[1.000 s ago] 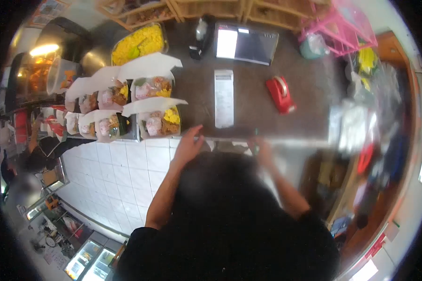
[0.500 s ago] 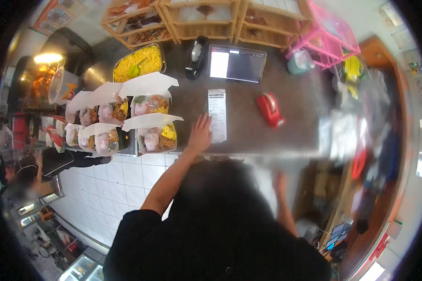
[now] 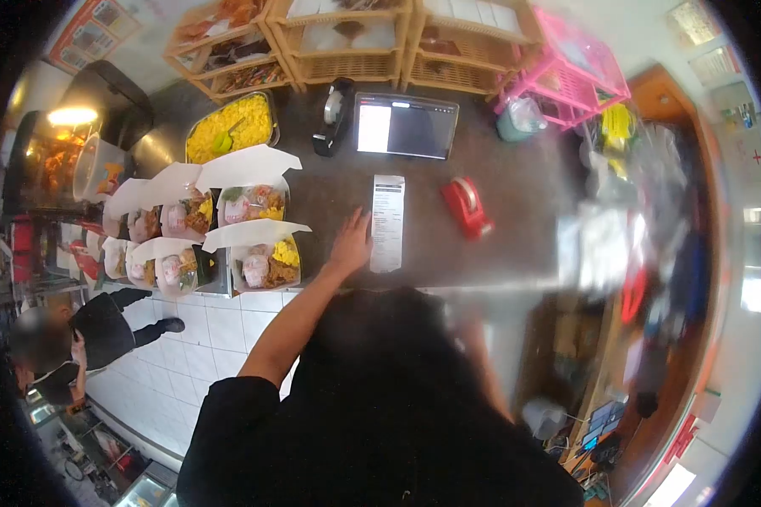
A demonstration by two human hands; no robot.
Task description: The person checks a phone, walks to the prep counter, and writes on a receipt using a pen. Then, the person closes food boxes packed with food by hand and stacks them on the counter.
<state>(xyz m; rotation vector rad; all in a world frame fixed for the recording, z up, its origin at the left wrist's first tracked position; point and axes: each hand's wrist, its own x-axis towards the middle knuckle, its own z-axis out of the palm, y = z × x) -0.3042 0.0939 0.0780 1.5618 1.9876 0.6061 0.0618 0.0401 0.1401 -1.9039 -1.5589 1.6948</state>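
Left hand (image 3: 351, 243) palm-down, fingers apart, by receipt (image 3: 387, 224)

Receipt just right of that hand, contact unclear; flat, print up, presumably for reading; tape dispenser (image 3: 467, 208) farther right, likely for reach; right hand (image 3: 470, 332) blurred, lower right, can't tell grip.

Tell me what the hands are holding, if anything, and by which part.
The left hand grips nothing; it lies open at the edge of the printed slip. The right hand is too blurred to tell.

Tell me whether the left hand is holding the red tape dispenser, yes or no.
No: the tape dispenser rests on the dark countertop, right of the long white paper receipt, while the left hand is on the receipt's left.
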